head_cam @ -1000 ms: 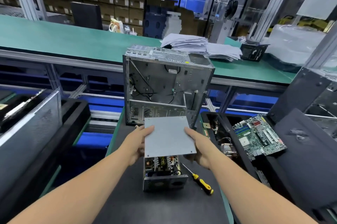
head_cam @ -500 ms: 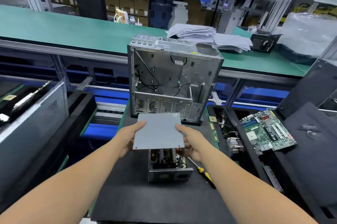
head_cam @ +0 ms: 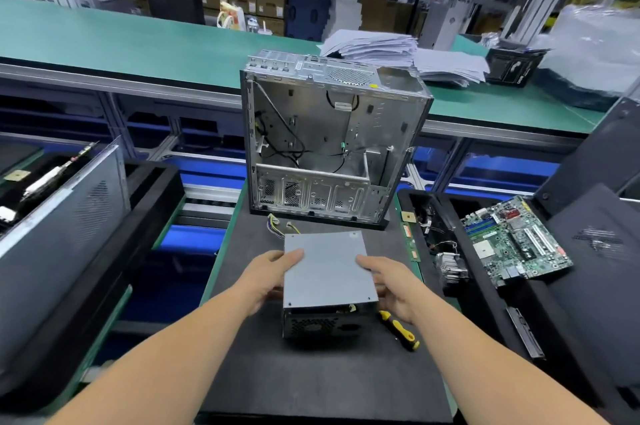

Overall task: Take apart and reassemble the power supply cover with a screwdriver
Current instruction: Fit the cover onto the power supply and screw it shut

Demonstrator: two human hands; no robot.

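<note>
bright even overhead light, soft shadows, wide-angle bending and blur at edges

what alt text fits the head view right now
Two hands, left hand and right hand, hold a grey cover on a power supply; a screwdriver lies to its right, an open computer case behind.

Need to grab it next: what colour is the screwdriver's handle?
Yellow and black; the screwdriver shows in the head view.

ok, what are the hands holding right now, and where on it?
Both hold the grey cover plate over the power supply: left hand on its left edge, right hand on its right edge. The screwdriver lies untouched.
</note>
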